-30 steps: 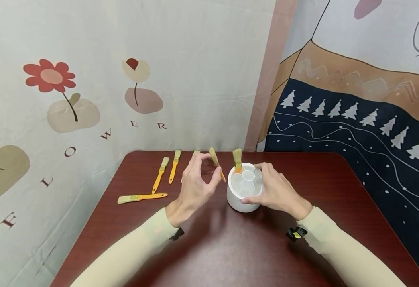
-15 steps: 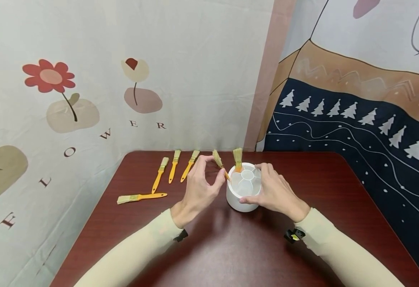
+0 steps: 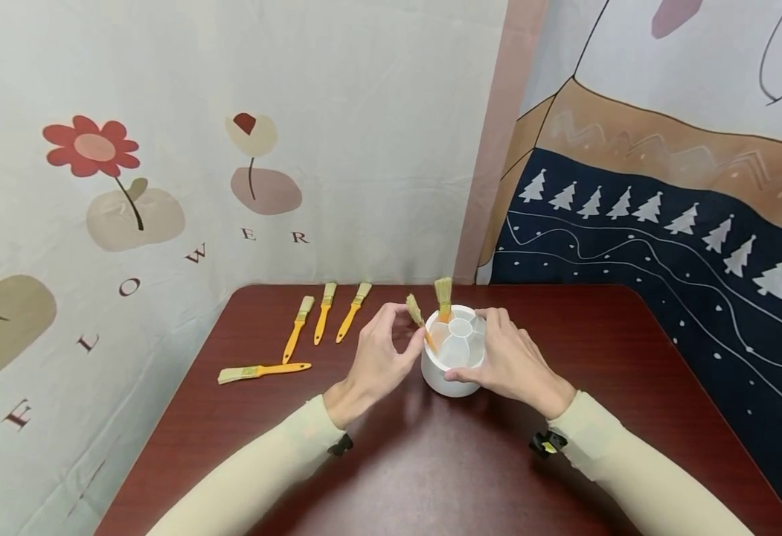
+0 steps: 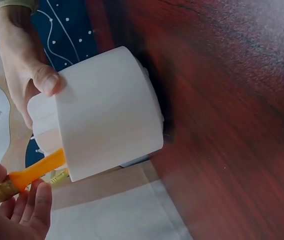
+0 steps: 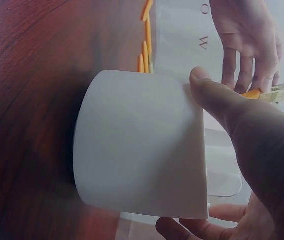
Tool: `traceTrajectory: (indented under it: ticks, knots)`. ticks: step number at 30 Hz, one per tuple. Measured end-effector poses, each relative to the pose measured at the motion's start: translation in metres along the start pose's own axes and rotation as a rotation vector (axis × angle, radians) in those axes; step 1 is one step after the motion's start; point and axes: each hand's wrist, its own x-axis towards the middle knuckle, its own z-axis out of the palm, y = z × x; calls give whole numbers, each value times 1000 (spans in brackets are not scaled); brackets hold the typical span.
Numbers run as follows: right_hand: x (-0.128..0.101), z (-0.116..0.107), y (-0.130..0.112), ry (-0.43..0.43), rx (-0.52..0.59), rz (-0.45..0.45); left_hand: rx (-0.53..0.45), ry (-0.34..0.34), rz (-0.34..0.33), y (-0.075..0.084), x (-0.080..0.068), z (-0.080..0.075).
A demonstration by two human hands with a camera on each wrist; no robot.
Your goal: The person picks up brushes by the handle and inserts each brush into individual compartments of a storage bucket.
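Observation:
A white round holder with petal-shaped compartments stands on the table. My right hand grips its right side, thumb at the near rim and fingers at the far side. My left hand pinches a paintbrush near its metal band, bristles up. The orange handle tilts down over the left rim, its lower end inside a left compartment. Another paintbrush stands bristles up in a compartment at the back. The held brush's handle tip is hidden by the holder wall in the left wrist view.
Several paintbrushes with orange handles lie on the dark red table to the left, one a crosswise brush nearest, one a brush closest to the left hand. Printed cloth hangs behind the table.
My left hand has moved right and slightly down, bringing the paintbrush's handle from beside the holder to inside its left rim. The right hand keeps its grip on the holder.

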Motion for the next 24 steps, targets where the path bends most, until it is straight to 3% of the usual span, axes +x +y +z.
traceTrajectory:
  ticks: [14, 24]
  knots:
    - [-2, 2, 1, -24, 25, -1, 17, -99, -94, -12, 1, 0]
    - [-3, 1, 3, -60, 66, -2, 18, -138, -126, -16, 5, 1]
